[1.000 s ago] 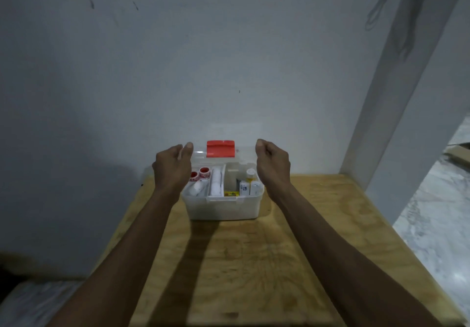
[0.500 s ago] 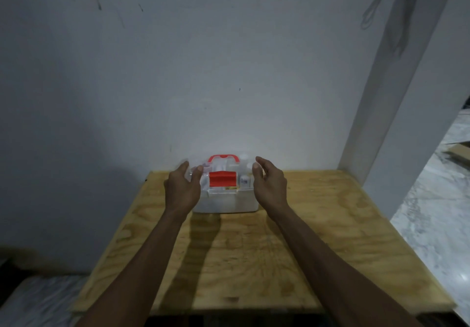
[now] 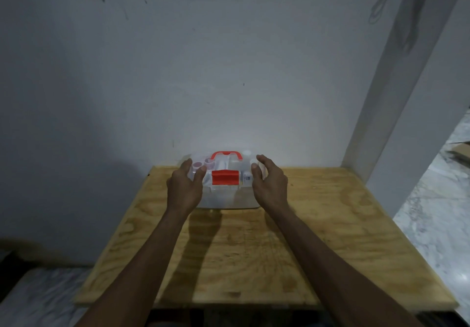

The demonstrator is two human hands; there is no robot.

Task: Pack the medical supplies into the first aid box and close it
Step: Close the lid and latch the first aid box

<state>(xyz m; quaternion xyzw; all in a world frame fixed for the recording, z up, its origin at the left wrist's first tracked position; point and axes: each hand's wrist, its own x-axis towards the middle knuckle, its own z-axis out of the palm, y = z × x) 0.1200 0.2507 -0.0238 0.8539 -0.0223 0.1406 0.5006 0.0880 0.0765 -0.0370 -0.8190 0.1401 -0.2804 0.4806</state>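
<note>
The first aid box, translucent white plastic, sits at the far side of the wooden table against the wall. Its clear lid lies down over the body, with a red latch at the front and a red carry handle on top. Rolls and small cartons show dimly through the lid. My left hand rests at the box's left end, fingers apart, thumb and fingertips on the lid. My right hand is at the right end, fingers spread, thumb touching the lid's corner.
The plywood table stretches from the box toward me. A grey wall rises directly behind the box. A white pillar stands at the table's right rear corner, with marble floor beyond it.
The lid has come down from upright to flat over the box. Both hands went from gripping the lid's upper edge to resting spread at the box's ends.
</note>
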